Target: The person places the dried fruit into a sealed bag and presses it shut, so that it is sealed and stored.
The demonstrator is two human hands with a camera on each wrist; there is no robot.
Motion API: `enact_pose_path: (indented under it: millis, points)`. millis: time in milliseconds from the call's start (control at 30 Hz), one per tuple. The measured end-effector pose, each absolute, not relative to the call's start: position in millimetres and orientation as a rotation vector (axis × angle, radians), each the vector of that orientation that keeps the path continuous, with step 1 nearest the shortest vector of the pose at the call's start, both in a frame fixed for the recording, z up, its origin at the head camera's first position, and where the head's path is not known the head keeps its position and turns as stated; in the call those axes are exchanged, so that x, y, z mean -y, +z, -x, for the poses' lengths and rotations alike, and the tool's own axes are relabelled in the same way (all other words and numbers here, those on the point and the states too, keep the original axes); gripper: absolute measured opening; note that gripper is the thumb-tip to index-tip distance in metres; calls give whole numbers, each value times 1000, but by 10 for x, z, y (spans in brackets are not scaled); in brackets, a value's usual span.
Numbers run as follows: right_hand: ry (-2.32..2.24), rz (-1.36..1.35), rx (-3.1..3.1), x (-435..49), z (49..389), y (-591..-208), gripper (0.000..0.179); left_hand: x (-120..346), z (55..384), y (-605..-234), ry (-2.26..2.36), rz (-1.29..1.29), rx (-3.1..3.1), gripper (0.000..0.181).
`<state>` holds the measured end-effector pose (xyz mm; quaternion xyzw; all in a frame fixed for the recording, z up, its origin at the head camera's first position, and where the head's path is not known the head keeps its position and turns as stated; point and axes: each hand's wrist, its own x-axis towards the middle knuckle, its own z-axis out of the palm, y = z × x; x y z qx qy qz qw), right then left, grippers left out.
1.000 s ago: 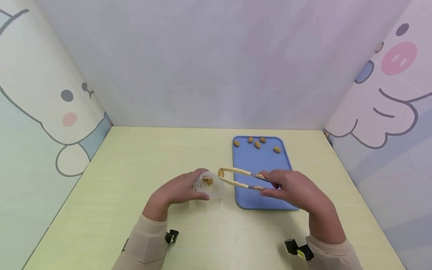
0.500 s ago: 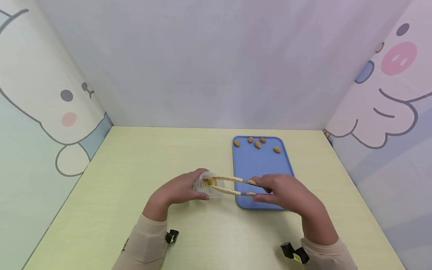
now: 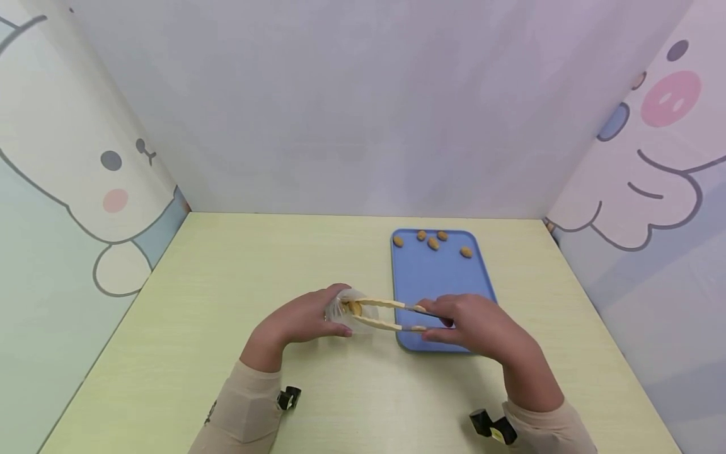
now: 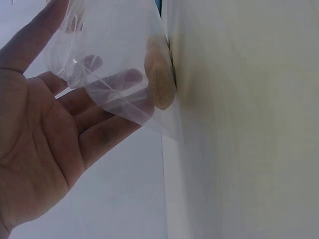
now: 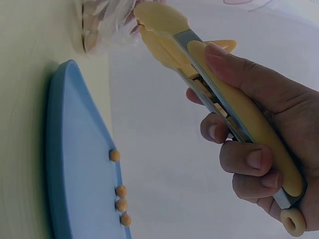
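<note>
- Clear plastic bag (image 4: 117, 50), one: over the bench (image 3: 255, 258), just beyond the left edge of the blue tray (image 3: 437, 274), well apart from the bench's far edge; mouth turned toward the tray; contact with the bench unclear.
- Bagged pieces (image 4: 160, 82): brown, nut-like, low in the bag; count unclear.
- Left hand (image 3: 306, 318): fingers partly spread, thumb opposite, the bag held between them.
- Right hand (image 3: 476, 321): fingers curled round the tongs (image 5: 251, 119), thumb along one grip.
- Tongs: yellow tips and grips, metal arms; tips slightly parted, at the bag's mouth.
- Single piece (image 3: 355, 308): brown, between the tong tips; whether pinched, cannot tell.
- Blue tray: rectangular, rounded corners; its far edge just beside the bench's far edge, right of centre.
- Tray pieces (image 3: 433, 243): five, brown; one at the far left corner, three grouped near the far edge's middle, one near the far right corner.
</note>
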<state>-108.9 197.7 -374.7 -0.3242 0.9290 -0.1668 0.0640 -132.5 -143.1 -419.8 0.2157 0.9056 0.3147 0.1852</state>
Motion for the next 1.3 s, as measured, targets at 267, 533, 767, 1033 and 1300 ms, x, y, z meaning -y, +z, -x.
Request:
enact_pose_path:
  millis: [267,533,767,1033,1300]
  points:
    - [-505,985,-2808,-1954,1086,-3762,57,1430,1322,-4197,899,-615,-2548,75]
    - [-510,975,-2833,-1972,1089,-3720,58,1432,1313,-4201,895,-602,-2554,75]
    - [-546,879,-2888,-2055,1107,-3664,60,1437,1316,-4203,892,-602,-2557,75]
    - [-615,770,-2938,-2205,1150,-3638,67,1439,1322,-4206,899,-608,-2554,74]
    - [-667,619,-2984,-2371,1228,-3620,58,1437,1316,-4205,877,-591,-2561,80]
